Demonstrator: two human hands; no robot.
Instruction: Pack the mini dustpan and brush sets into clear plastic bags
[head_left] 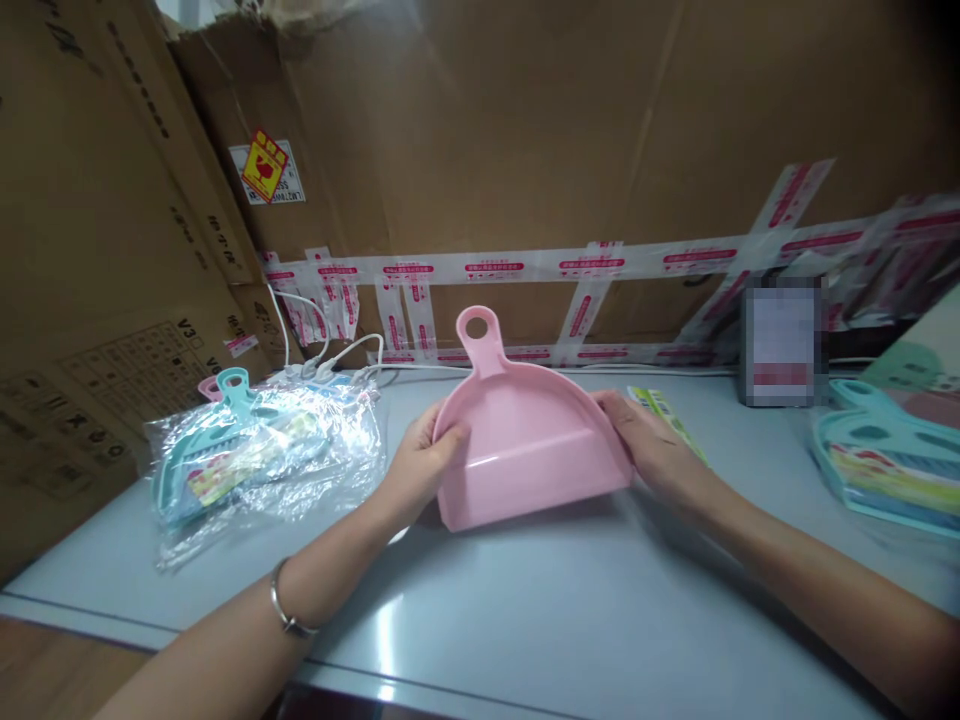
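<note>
Head view: I see the pink dustpan (525, 450) tilted on the grey table (570, 620). Left hand (424, 460) and right hand (649, 440) curl fingers around its side edges. Bagged teal dustpans (255, 455) lie left of it, near.

1. The left hand (420, 462) and right hand (651, 440) grip opposite sides of a pink plastic dustpan (525, 440) with a looped handle, tilted over the middle of the pale grey counter (540, 610)
2. Clear plastic bags holding teal dustpans (255, 460) lie near the counter's left edge
3. A stack of teal dustpans (885, 455) sits at its right edge
</note>
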